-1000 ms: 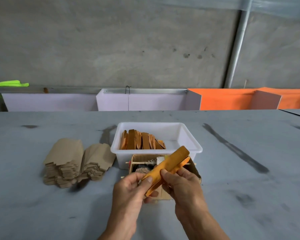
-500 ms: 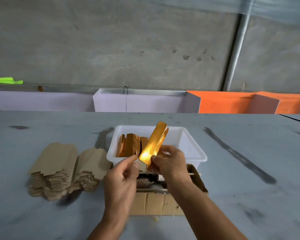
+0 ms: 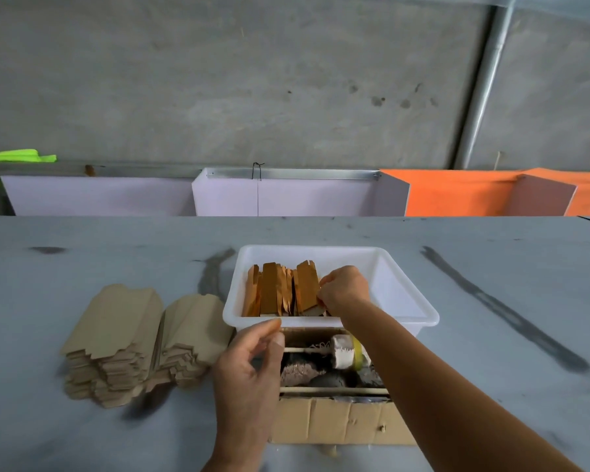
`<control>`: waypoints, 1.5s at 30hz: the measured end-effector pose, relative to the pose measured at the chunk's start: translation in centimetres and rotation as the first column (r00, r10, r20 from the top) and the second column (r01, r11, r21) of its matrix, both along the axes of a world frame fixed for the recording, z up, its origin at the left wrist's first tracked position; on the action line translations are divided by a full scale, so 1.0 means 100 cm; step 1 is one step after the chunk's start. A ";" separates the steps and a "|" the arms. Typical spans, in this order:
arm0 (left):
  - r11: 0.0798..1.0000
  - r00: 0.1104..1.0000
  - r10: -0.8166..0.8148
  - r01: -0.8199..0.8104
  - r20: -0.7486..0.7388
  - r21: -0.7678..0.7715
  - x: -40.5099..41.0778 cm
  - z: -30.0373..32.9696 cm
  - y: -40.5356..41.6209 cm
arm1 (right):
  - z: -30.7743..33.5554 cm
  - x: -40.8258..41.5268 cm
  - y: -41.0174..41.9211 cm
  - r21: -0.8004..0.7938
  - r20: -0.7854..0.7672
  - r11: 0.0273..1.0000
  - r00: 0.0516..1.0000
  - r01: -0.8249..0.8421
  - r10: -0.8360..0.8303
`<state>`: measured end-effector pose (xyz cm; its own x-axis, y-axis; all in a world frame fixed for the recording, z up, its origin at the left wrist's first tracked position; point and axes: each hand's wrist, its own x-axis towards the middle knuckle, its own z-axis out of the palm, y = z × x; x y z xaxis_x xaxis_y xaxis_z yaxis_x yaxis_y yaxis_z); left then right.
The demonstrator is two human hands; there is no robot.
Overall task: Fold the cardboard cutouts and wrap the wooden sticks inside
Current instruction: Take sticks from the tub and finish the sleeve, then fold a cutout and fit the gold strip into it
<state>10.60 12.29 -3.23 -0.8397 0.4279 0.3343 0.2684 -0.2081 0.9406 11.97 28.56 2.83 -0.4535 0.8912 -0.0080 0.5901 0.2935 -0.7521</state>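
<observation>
While the left hand (image 3: 249, 366) hangs loose and holds nothing, the right hand (image 3: 343, 289) pinches a gold wrap (image 3: 307, 287) in the white tub (image 3: 402, 301).

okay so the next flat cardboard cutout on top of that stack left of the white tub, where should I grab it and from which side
Probably by the top cardboard cutout at its near stepped edge, coming from the front with the left hand, which hangs free nearby. The sheets lie flat in a fanned stack, so that edge overhangs the ones below and lets fingers slide under one sheet only. The white tub blocks the right side.
</observation>
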 end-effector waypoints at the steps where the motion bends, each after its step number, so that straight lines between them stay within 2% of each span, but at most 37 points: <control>1: 1.000 1.000 -0.004 0.004 0.005 0.006 0.000 0.000 0.000 | 0.000 -0.001 -0.004 0.068 0.078 0.997 0.996 -0.036 0.031; 3: 1.000 1.000 0.015 -0.015 0.008 0.016 -0.001 0.000 -0.001 | 0.002 -0.004 -0.017 0.253 0.222 0.959 0.973 -0.126 0.070; 6: 0.991 0.992 0.123 -0.124 0.019 0.052 -0.007 0.004 -0.006 | 0.008 -0.011 -0.051 0.412 0.191 0.855 0.948 -0.314 0.256; 9: 0.949 0.952 0.306 -0.305 0.008 0.082 -0.023 0.005 -0.018 | 0.008 -0.024 -0.090 0.363 0.122 0.782 0.858 -0.506 0.499; 12: 0.889 0.896 0.443 -0.444 0.031 0.116 -0.041 0.001 -0.034 | 0.002 -0.043 -0.121 0.289 0.069 0.755 0.799 -0.589 0.597; 14: 0.841 0.850 0.527 -0.526 0.026 0.126 -0.052 -0.002 -0.044 | -0.006 -0.057 -0.131 0.257 0.123 0.749 0.790 -0.611 0.601; 16: 0.809 0.816 0.577 -0.577 0.032 0.111 -0.058 -0.005 -0.050 | -0.015 -0.068 -0.136 0.283 0.261 0.725 0.778 -0.627 0.571; 19: 0.803 0.808 0.588 -0.590 0.049 0.090 -0.058 -0.009 -0.051 | -0.029 -0.077 -0.145 0.330 0.461 0.674 0.736 -0.661 0.496; 21: 0.803 0.807 0.587 -0.590 0.062 0.078 -0.056 -0.010 -0.051 | -0.039 -0.080 -0.152 0.318 0.508 0.682 0.725 -0.659 0.464; 24: 0.806 0.808 0.577 -0.587 0.122 0.076 -0.060 -0.012 -0.050 | -0.046 -0.083 -0.159 0.334 0.532 0.665 0.717 -0.667 0.452; 27: 0.802 0.800 0.587 -0.596 0.129 0.048 -0.061 -0.016 -0.049 | -0.049 -0.080 -0.162 0.399 0.562 0.587 0.694 -0.704 0.450; 34: 0.809 0.804 0.577 -0.587 0.142 0.031 -0.061 -0.019 -0.053 | -0.055 -0.066 -0.156 0.510 0.467 0.539 0.742 -0.670 0.481; 40: 0.808 0.801 0.582 -0.589 0.140 0.009 -0.061 -0.019 -0.056 | -0.057 -0.063 -0.155 0.554 0.491 0.456 0.715 -0.697 0.497; 45: 0.806 0.800 0.588 -0.591 0.118 -0.016 -0.059 -0.021 -0.054 | -0.060 -0.066 -0.149 0.578 0.426 0.477 0.744 -0.662 0.515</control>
<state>4.73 6.92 -5.29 -0.9595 -0.1683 0.2259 0.2393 -0.0639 0.9688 5.38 13.64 -3.15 -0.9277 0.1976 0.3167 0.1737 0.9795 -0.1022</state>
